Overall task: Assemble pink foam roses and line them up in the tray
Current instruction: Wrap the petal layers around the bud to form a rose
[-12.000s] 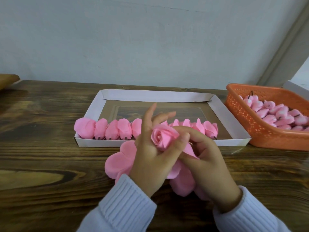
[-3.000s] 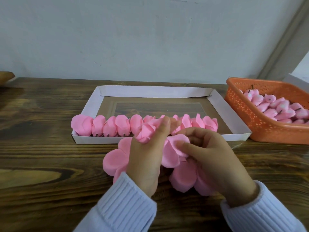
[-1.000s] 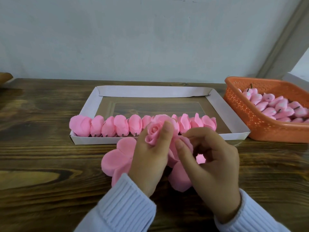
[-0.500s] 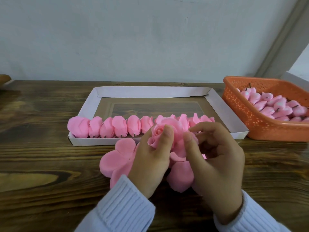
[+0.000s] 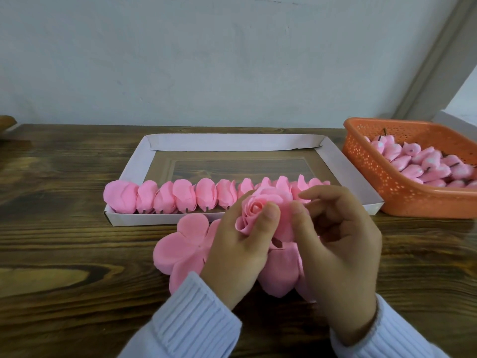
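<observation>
Two hands on one flower here. The left hand [image 5: 240,249] has its fingers curled round the half-built pink foam rose [image 5: 258,208] with the thumb pressed on the front. The right hand [image 5: 338,249] pinches an outer petal on the rose's right side. Both are gripping the same rose, held up just in front of the near wall of the cardboard tray [image 5: 129,220], not in it yet.

I'd call this the wrapping stage, with a petal layer being snugged up round the bud. The next move probably calls for a light touch: cup the petals evenly without crushing the foam, then set the rose down next to the row of finished roses [image 5: 180,196] along the tray's near edge. Whether there's a free slot at the right end of that row I can't say, since the hands cover it.

Looks-wise, it has a tight spiral centre, looser petals outside, and a soft matte pink. Flat petal cut-outs [image 5: 180,244] lie on the tabletop [image 5: 64,228] under the hands. Off to the right, an orange basket [image 5: 374,182] holds spare buds [image 5: 426,166].
</observation>
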Action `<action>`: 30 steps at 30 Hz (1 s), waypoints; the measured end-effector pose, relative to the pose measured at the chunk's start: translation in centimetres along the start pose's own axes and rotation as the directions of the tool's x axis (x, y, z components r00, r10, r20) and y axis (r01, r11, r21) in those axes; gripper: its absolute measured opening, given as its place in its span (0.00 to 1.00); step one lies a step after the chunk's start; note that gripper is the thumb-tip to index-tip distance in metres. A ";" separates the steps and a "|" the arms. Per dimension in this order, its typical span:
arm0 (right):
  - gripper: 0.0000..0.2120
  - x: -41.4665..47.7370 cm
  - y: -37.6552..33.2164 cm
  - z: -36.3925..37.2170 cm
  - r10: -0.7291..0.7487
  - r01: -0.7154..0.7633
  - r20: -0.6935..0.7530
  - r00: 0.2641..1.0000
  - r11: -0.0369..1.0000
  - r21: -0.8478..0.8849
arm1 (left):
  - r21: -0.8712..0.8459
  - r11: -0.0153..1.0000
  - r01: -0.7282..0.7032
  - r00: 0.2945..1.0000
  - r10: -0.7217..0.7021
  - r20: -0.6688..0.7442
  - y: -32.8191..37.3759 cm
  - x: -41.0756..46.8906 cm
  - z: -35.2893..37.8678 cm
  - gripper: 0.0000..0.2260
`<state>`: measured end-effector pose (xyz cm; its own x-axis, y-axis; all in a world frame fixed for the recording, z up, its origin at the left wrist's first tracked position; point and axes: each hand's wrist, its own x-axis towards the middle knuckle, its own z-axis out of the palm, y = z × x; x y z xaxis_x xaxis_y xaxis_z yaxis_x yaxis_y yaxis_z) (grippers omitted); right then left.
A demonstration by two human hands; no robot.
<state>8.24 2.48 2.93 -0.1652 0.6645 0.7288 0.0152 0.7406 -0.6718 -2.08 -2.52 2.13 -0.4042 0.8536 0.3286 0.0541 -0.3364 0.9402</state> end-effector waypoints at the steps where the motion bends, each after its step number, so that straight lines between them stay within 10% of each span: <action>1: 0.08 0.0 0.1 0.0 -0.003 0.003 -0.008 1.000 1.000 -0.014 | 0.002 1.000 0.013 1.000 -0.013 -0.004 0.0 0.0 0.0 0.19; 30: 0.08 0.3 0.5 -0.1 -0.068 0.093 0.119 0.991 0.969 -0.227 | -0.053 0.998 -0.025 0.999 0.023 -0.034 0.1 -0.1 0.3 0.10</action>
<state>8.30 3.10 2.85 -0.2824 0.5963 0.7515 0.2233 0.8027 -0.5530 -1.77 -2.54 2.26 -0.4340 0.8316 0.3466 0.0154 -0.3778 0.9257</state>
